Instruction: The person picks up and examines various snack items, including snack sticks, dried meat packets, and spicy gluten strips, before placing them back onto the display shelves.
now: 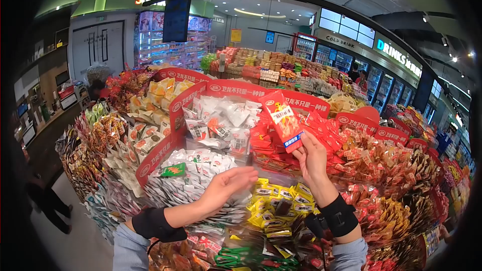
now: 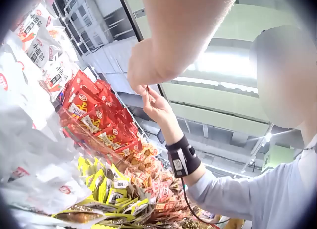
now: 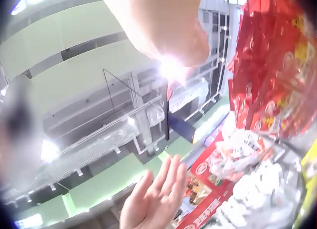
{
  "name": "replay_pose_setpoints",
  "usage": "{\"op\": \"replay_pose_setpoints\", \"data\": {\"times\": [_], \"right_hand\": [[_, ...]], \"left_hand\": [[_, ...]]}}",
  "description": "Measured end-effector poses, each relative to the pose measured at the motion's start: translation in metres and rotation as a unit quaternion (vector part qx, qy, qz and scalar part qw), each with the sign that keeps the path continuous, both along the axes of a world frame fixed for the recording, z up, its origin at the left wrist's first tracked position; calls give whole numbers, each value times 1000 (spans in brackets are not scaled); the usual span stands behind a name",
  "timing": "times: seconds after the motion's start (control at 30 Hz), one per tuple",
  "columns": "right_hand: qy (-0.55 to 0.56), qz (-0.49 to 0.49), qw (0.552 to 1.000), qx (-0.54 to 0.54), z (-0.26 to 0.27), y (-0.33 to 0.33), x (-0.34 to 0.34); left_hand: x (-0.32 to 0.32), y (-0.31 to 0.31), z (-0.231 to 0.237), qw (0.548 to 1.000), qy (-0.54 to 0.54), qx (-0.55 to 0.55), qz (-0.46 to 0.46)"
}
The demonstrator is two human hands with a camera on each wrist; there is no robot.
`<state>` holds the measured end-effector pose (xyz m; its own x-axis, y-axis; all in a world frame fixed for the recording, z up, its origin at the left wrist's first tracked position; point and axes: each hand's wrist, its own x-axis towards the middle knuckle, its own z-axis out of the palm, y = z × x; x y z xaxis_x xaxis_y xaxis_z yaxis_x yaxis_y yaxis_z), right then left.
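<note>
In the head view my right hand [image 1: 312, 156] pinches the lower corner of a red snack packet [image 1: 282, 119] with a blue bottom strip. The packet is raised upright in front of a bin of similar red packets [image 1: 326, 133]. My left hand [image 1: 228, 186] is held out over heaped white packets [image 1: 188, 170], fingers straight and nothing in it. A single green packet [image 1: 173, 170] lies on that white heap. The right wrist view shows the left palm [image 3: 153, 199] with its fingers extended. In the left wrist view the right hand [image 2: 161, 111] is partly covered by the left.
Red printed divider boards [image 1: 240, 90] stand up between the bins. Yellow packets [image 1: 276, 203] fill a bin between the forearms, and reddish-brown snack packets [image 1: 381, 160] are heaped at right. Farther back are another snack display [image 1: 271, 65] and drink fridges [image 1: 374, 83]. Someone's dark-trousered legs [image 1: 50, 203] show at left.
</note>
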<state>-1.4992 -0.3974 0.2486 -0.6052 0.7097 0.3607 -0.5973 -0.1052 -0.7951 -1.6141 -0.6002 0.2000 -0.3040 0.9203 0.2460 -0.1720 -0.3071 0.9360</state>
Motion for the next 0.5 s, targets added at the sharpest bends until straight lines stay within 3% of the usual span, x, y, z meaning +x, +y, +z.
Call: {"op": "replay_pose_setpoints", "data": {"times": [0.17, 0.3, 0.5], "right_hand": [[19, 104, 994, -36, -29, -47, 3], [12, 111, 991, -68, -41, -70, 7], [-67, 87, 993, -32, -58, -79, 12]], "left_hand": [[1, 23, 5, 996, -74, 38, 23], [2, 27, -1, 992, -99, 50, 58], [1, 27, -3, 993, -82, 21, 82]]}}
